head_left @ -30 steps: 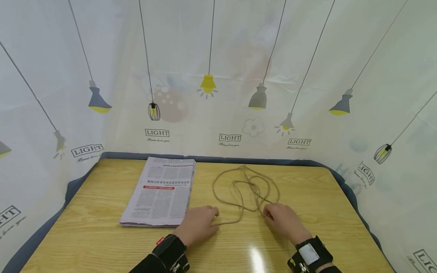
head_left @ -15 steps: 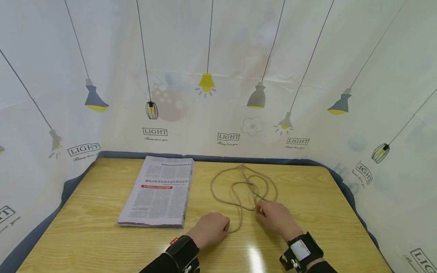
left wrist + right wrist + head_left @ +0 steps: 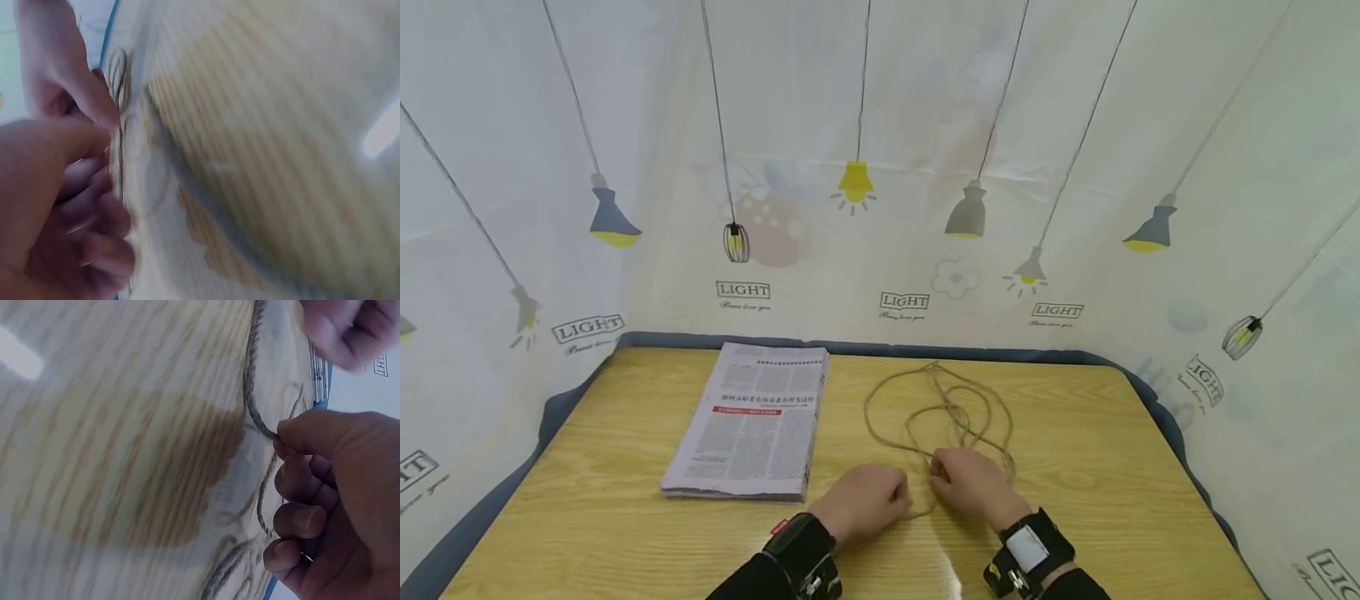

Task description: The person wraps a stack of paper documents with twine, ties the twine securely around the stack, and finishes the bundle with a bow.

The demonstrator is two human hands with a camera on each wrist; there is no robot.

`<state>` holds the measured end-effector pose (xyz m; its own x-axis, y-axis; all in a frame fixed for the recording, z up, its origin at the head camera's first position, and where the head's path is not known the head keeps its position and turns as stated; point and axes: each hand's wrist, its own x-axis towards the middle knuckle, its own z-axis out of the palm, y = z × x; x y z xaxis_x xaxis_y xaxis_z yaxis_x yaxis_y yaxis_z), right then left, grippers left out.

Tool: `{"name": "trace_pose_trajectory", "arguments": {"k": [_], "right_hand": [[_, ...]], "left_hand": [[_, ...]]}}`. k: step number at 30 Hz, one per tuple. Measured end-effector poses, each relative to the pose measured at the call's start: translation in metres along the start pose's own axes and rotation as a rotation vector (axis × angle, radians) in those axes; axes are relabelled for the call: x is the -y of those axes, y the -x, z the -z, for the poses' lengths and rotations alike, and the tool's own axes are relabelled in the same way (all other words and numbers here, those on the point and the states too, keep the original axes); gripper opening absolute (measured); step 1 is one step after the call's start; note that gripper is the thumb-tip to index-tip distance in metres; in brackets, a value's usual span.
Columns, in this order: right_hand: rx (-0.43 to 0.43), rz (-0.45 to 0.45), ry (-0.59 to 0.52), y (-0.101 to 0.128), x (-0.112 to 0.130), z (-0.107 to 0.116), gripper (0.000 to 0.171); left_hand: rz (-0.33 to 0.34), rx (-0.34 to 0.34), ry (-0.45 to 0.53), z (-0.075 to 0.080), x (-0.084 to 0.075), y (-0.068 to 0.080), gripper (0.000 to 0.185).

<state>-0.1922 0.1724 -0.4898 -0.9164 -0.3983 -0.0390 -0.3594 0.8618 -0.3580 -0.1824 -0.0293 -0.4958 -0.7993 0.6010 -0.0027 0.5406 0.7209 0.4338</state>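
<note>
A thin brown rope (image 3: 942, 414) lies in loose loops on the wooden table (image 3: 1097, 433). My left hand (image 3: 901, 498) and right hand (image 3: 937, 477) sit close together at the near end of the loops. In the right wrist view my right hand (image 3: 289, 445) pinches the rope (image 3: 251, 394) between thumb and forefinger, just above the tabletop. In the blurred left wrist view my left hand (image 3: 103, 187) has its fingers curled against a strand of rope (image 3: 117, 87), with my right hand's fingers just beyond. Both wrists wear black bands.
A flat stack of newspapers (image 3: 748, 421) lies to the left of the rope. A printed curtain (image 3: 880, 167) with lamp drawings walls in the table on three sides. Bare wood stretches to the right of the loops and along the near edge.
My right hand has slid left along the rope toward my left hand. My left hand has shifted slightly right, dragging its rope end. The two hands now nearly touch.
</note>
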Motion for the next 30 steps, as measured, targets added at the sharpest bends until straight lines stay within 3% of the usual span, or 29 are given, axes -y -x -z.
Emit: {"name": "trace_pose_trajectory", "arguments": {"k": [2, 4, 7, 9, 13, 17, 20, 22, 25, 28, 30], "right_hand": [[-0.019, -0.005, 0.025, 0.002, -0.001, 0.000, 0.018], [-0.030, -0.017, 0.051, 0.004, -0.004, 0.001, 0.018], [-0.027, -0.030, 0.063, 0.006, -0.008, 0.005, 0.012], [-0.014, -0.045, 0.056, 0.008, -0.013, 0.009, 0.007], [-0.007, -0.099, 0.015, 0.013, -0.025, 0.019, 0.005], [-0.052, -0.153, -0.026, 0.022, -0.042, 0.033, 0.006], [-0.106, -0.179, -0.027, 0.030, -0.058, 0.043, 0.009], [-0.136, -0.195, -0.019, 0.037, -0.068, 0.049, 0.011], [-0.167, -0.230, -0.002, 0.047, -0.082, 0.057, 0.013], [-0.213, -0.269, 0.021, 0.057, -0.093, 0.065, 0.015], [-0.244, -0.293, 0.046, 0.064, -0.101, 0.069, 0.017]], "left_hand": [[0.035, -0.080, -0.041, -0.001, 0.005, -0.004, 0.005], [0.065, -0.121, -0.095, -0.001, 0.008, -0.007, 0.018], [0.084, -0.100, -0.157, -0.001, 0.011, -0.010, 0.036], [0.081, -0.087, -0.177, -0.001, 0.012, -0.010, 0.032], [0.031, -0.092, -0.245, -0.001, 0.010, -0.009, 0.003], [-0.002, -0.074, -0.311, -0.001, 0.009, -0.005, 0.014], [0.029, -0.077, -0.265, 0.005, 0.011, -0.002, 0.015], [0.063, -0.105, -0.187, 0.015, 0.015, -0.001, 0.014], [0.105, -0.220, -0.064, 0.043, 0.019, 0.005, 0.014], [0.154, -0.341, -0.018, 0.074, 0.026, 0.016, 0.012], [0.204, -0.384, -0.005, 0.090, 0.035, 0.025, 0.010]]}}
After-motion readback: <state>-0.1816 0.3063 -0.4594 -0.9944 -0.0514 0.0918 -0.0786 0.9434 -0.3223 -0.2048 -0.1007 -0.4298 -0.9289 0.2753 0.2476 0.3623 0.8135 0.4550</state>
